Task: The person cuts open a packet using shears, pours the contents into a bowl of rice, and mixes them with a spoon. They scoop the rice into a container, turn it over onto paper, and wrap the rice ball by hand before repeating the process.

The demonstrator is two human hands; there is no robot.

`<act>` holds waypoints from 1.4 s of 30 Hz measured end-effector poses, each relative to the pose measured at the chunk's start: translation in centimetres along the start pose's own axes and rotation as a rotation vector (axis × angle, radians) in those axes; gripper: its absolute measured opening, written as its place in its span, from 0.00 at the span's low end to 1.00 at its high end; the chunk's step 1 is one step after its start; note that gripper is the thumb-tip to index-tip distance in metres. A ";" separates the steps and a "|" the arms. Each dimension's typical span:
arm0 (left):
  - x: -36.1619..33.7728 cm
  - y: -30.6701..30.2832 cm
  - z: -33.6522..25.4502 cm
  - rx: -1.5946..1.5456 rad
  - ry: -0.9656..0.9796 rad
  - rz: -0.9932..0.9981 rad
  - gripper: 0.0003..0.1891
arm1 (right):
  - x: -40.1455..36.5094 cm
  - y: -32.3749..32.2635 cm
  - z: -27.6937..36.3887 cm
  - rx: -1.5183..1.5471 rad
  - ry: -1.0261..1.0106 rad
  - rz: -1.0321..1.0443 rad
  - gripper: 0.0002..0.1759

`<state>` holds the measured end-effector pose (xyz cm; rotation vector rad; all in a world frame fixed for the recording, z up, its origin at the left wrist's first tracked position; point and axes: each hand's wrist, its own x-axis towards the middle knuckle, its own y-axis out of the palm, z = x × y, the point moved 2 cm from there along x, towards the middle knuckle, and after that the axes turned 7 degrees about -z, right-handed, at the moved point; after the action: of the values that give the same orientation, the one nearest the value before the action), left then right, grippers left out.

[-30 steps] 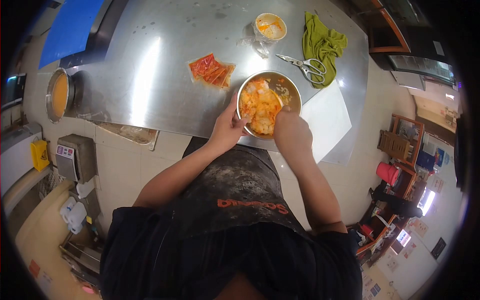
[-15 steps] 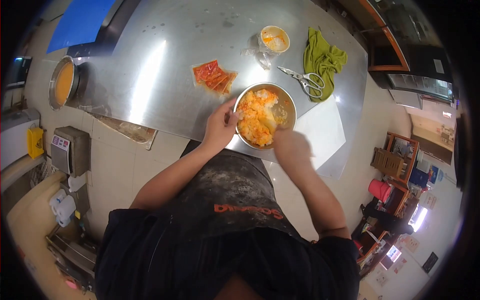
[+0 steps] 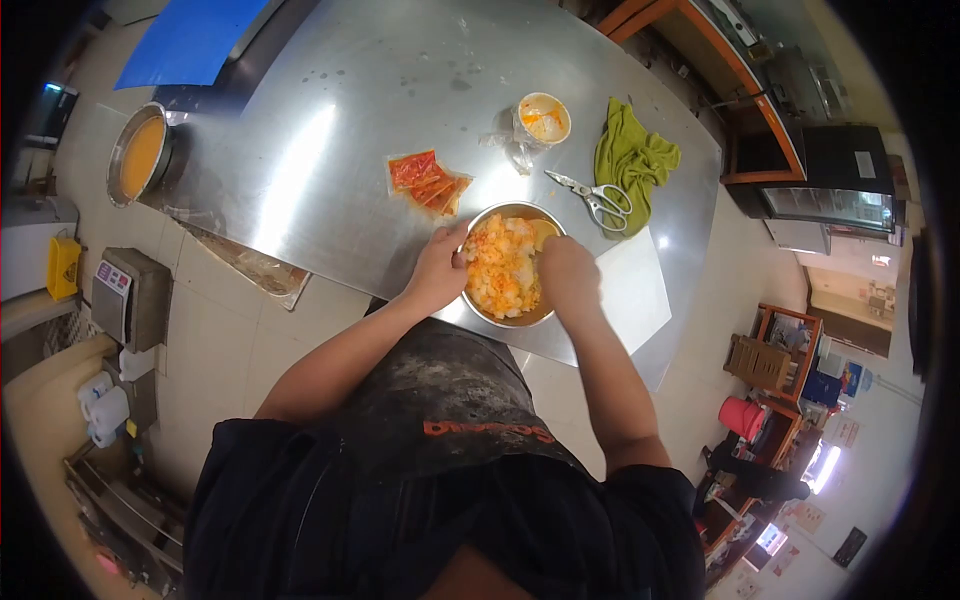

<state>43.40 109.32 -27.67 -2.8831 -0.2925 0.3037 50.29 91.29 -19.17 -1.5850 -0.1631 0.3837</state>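
A round metal bowl point(image 3: 478, 309) holds an orange and white chunky mixture point(image 3: 500, 268) near the table's front edge. My left hand point(image 3: 440, 268) grips the bowl's left rim, thumb over the edge. On the right side of the bowl my right hand point(image 3: 568, 278) is closed round a utensil whose yellowish end point(image 3: 546, 232) shows at the bowl's upper right; its handle is hidden in the fist. Red sachets point(image 3: 428, 182) lie behind the bowl to the left. Scissors point(image 3: 598, 200) lie behind it to the right.
On the metal table point(image 3: 340, 200) are a stained paper cup point(image 3: 543, 119), a green cloth point(image 3: 632, 160) and a white sheet point(image 3: 635, 295). A pan of orange liquid point(image 3: 142, 157) stands far left, near a blue sheet point(image 3: 190, 40). A scale point(image 3: 135, 297) is at the left.
The view has shifted a little. My right hand has moved up along the bowl's right side, and the mixture has been shifted about. My left hand still holds the rim.
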 end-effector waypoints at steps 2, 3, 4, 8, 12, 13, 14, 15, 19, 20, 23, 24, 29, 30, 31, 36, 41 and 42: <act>0.7 0.0 0.9 -0.076 -0.006 0.002 0.27 | 1.4 0.9 0.7 -0.013 -0.007 0.132 0.12; 0.9 0.0 1.5 -0.114 -0.016 0.007 0.27 | 1.4 1.3 0.9 -0.018 -0.008 0.206 0.14; 1.2 -0.2 1.8 -0.122 -0.020 0.015 0.27 | 0.9 0.4 1.4 -0.044 -0.104 0.287 0.19; 1.6 -0.9 0.2 -0.098 -0.049 0.064 0.25 | -2.3 -1.9 1.5 -0.092 -0.271 0.246 0.19; 1.9 -0.1 1.5 -0.165 0.024 0.027 0.25 | -6.0 0.0 3.4 -0.172 -0.348 0.176 0.11; 1.8 -0.2 1.1 -0.144 -0.021 0.068 0.24 | -5.9 1.0 3.2 -0.178 -0.382 0.167 0.10; 2.1 -0.6 0.2 -0.123 -0.061 0.105 0.23 | -5.0 0.3 2.6 -0.141 -0.332 0.144 0.09; 2.2 -0.9 -0.2 -0.102 -0.106 0.137 0.22 | -4.1 -1.1 1.8 -0.105 -0.288 0.124 0.09; 3.0 0.5 2.3 -0.153 -0.038 -0.041 0.19 | -6.4 -3.5 2.7 -0.037 -0.347 0.144 0.08; 3.4 0.6 1.7 -0.113 -0.022 -0.067 0.18 | -6.3 -0.3 3.4 -0.107 -0.287 0.302 0.09; 4.0 0.1 -1.0 -0.141 -0.053 -0.104 0.15 | -4.6 -0.7 2.1 -0.061 -0.214 0.343 0.09; 3.7 -0.2 -1.7 -0.172 -0.083 -0.100 0.14 | -4.6 -2.5 1.2 -0.071 -0.196 0.288 0.10; -0.7 -0.6 -0.7 0.207 0.036 -0.136 0.17 | -2.0 -6.0 -0.4 -0.089 -0.044 0.166 0.11; -1.3 -0.3 0.0 0.345 0.055 -0.088 0.18 | -1.0 -4.2 -0.8 -0.082 -0.039 0.161 0.11; -1.2 -0.1 -0.1 0.297 0.030 -0.080 0.18 | -0.1 -2.5 -0.6 -0.081 -0.063 0.166 0.11; 0.0 -0.3 0.8 -0.023 -0.005 -0.085 0.20 | 3.3 2.4 -0.7 -0.023 -0.397 0.154 0.20; 0.0 -0.6 2.5 -0.318 -0.214 0.004 0.20 | 0.8 -2.2 -0.2 -0.191 -0.572 0.284 0.28; -0.4 -0.8 2.1 -0.329 -0.248 0.034 0.21 | -0.7 -3.6 0.2 -0.201 -0.562 0.278 0.28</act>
<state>42.45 110.41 -29.40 -3.1756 -0.3667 0.6807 50.06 91.47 -15.55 -1.6664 -0.4230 1.0558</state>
